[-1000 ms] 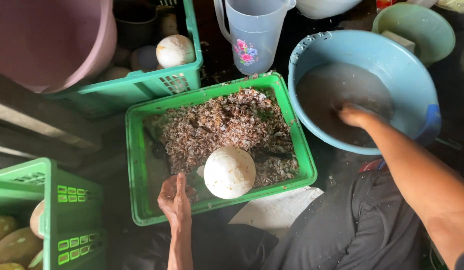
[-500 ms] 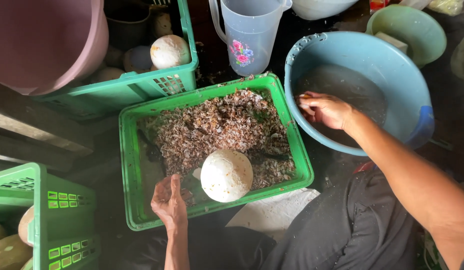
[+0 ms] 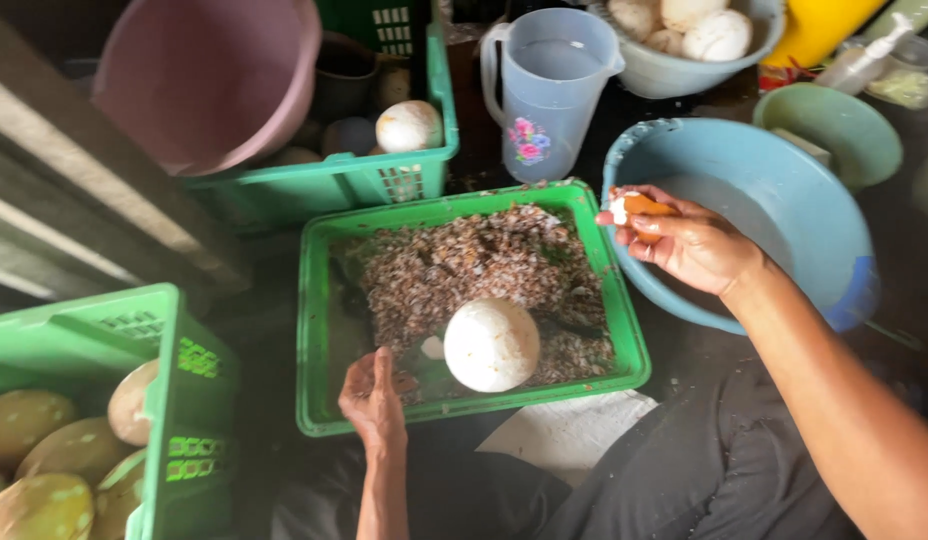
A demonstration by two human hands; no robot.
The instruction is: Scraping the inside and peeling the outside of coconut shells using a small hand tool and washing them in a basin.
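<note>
Head camera, scanning leftward first: my left hand [image 3: 372, 398] rests half-curled on the green crate [image 3: 319, 330], empty, beside the peeled white coconut [image 3: 491, 344] on husk shavings [image 3: 464, 265]. My right hand [image 3: 689, 243] pinches an orange-handled tool [image 3: 639, 206] over the blue basin [image 3: 784, 170].

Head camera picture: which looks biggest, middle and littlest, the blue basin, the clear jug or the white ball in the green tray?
1. blue basin
2. clear jug
3. white ball, though it sits nearer the camera than the jug.

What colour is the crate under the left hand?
Green crate, seen clearly in the head view, under the left hand.
</note>
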